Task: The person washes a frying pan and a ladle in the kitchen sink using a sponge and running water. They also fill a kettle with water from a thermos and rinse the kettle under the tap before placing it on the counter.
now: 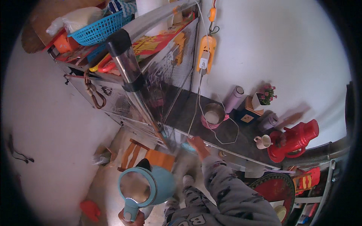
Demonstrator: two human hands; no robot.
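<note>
My left hand (131, 219) is closed around the handle of a light blue electric kettle (164, 185), whose lid is down. At the shelf's front edge, my right hand (198, 144) holds a thin white cord (193, 120) that runs up to a white plug (203, 60) in an orange power strip (210, 45). Just below this hand is a round light blue object (188, 147), partly hidden; it may be the kettle's base. A pink mug with a metal inside (214, 113) stands on the dark shelf (186, 107), with white cord looped around it.
Along the wall are a lilac flask (234, 99), a potted flower (264, 97), a small cup (263, 141) and a red thermos jug (294, 138). A metal rack post (138, 87) rises left of the shelf. A wooden chair (159, 159) stands below, near a red object (90, 210) on the floor.
</note>
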